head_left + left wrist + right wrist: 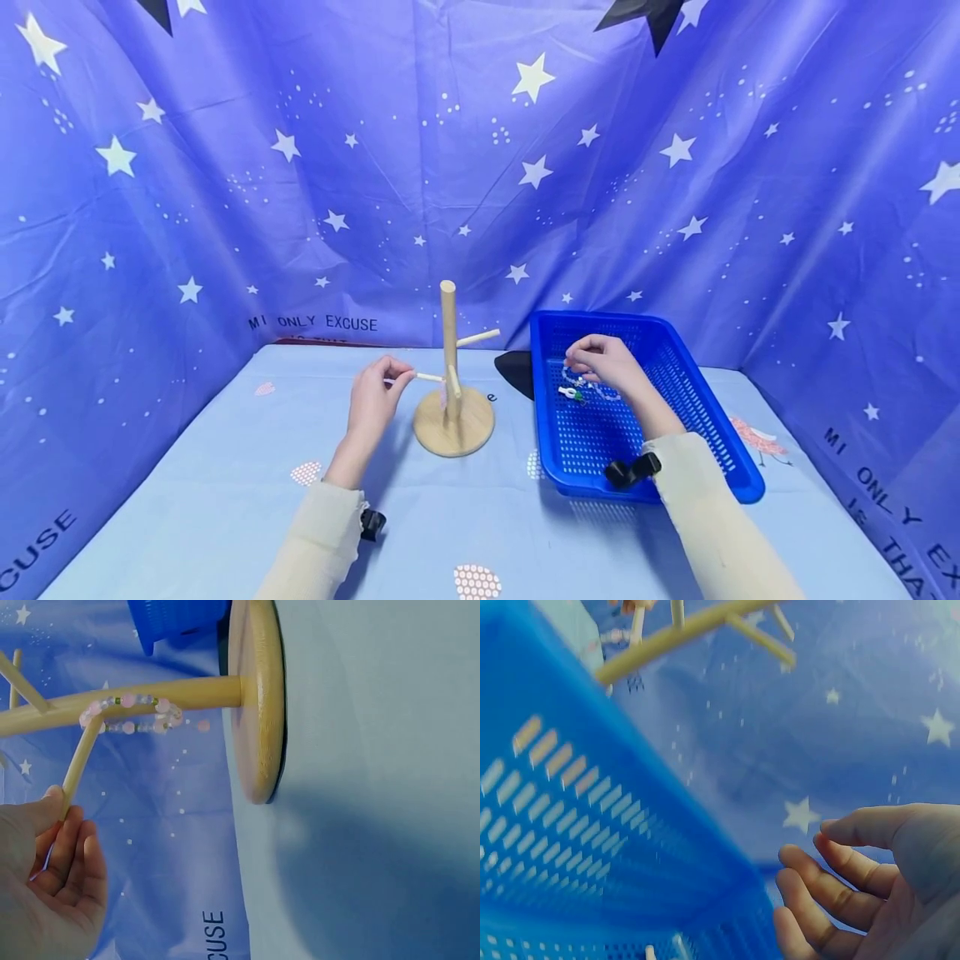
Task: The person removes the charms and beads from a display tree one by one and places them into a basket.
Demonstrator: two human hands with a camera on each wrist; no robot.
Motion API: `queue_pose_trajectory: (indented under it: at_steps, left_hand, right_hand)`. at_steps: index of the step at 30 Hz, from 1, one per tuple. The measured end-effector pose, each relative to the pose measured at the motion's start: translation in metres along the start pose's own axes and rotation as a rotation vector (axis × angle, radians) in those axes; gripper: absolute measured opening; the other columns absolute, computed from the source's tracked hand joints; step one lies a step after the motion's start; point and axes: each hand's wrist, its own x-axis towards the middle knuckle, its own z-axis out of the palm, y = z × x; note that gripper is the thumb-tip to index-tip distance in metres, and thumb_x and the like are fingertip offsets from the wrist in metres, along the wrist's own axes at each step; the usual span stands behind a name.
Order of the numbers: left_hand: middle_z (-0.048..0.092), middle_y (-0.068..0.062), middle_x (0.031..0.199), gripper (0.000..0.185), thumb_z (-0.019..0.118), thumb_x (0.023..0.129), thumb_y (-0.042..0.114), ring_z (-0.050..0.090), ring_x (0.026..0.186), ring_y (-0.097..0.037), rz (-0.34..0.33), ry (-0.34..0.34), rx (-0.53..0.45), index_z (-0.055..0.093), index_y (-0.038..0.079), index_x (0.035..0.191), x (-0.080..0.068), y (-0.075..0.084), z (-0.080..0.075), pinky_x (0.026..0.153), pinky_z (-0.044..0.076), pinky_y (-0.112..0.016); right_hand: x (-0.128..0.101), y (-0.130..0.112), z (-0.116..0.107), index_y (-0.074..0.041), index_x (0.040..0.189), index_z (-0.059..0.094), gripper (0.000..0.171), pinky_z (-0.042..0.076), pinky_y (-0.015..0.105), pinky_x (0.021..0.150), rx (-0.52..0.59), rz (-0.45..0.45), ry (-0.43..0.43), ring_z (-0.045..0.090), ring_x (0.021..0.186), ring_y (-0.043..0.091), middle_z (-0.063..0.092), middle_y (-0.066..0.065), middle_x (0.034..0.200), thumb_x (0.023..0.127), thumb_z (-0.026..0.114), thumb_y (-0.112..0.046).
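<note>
My left hand (375, 396) pinches the tip of a side peg (79, 765) on a wooden stand (448, 321) between thumb and forefinger. From the inner end of that peg, close to the post, hangs a bracelet (129, 700) of pink, clear and green beads. Over the blue plastic basket (547, 425) is my right hand (611, 364), its fingers loosely curled and nothing seen between them in the right wrist view. Beneath it in the basket lie a string of clear beads (607, 394), partly hidden by the hand, and a small white and green piece (572, 393).
The stand's round base (453, 433) rests on a light blue patterned cloth (420, 533), left of the basket. Another peg (478, 337) sticks out to the right of the post. A blue star-printed curtain (420, 167) encloses the table's back and sides.
</note>
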Motion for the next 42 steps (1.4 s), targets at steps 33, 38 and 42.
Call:
queue_pose_trajectory:
  at_steps: [33, 38, 42]
  left_hand:
    - [0.069, 0.004, 0.077, 0.01, 0.071, 0.087, 0.022, 0.063, 0.066, -0.017, 0.097, 0.006, 0.318, 0.064, 0.017, 0.082, -0.027, 0.037, 0.013, 0.058, 0.049, -0.034]
    - [0.072, 0.003, 0.084, 0.015, 0.067, 0.09, 0.033, 0.067, 0.078, -0.019, 0.036, -0.082, 0.269, 0.065, 0.019, 0.088, -0.019, 0.035, 0.003, 0.065, 0.05, -0.034]
    - [0.074, -0.001, 0.094, 0.021, 0.065, 0.093, 0.039, 0.069, 0.089, -0.022, 0.009, -0.096, 0.198, 0.067, 0.017, 0.096, -0.001, 0.035, -0.009, 0.075, 0.053, -0.04]
  right_hand:
    - [-0.035, -0.035, 0.131, 0.009, 0.128, 0.054, 0.038, 0.059, 0.045, 0.087, 0.157, -0.129, -0.185, 0.065, 0.098, 0.023, 0.061, 0.028, 0.123, 0.096, 0.061, -0.01]
    - [-0.035, -0.035, 0.15, 0.008, 0.132, 0.049, 0.044, 0.057, 0.048, 0.091, 0.241, -0.074, -0.107, 0.064, 0.111, 0.035, 0.055, 0.027, 0.133, 0.094, 0.064, -0.008]
    - [-0.035, -0.035, 0.159, 0.008, 0.136, 0.046, 0.053, 0.054, 0.049, 0.097, 0.261, -0.064, -0.058, 0.056, 0.125, 0.043, 0.051, 0.027, 0.139, 0.091, 0.067, -0.012]
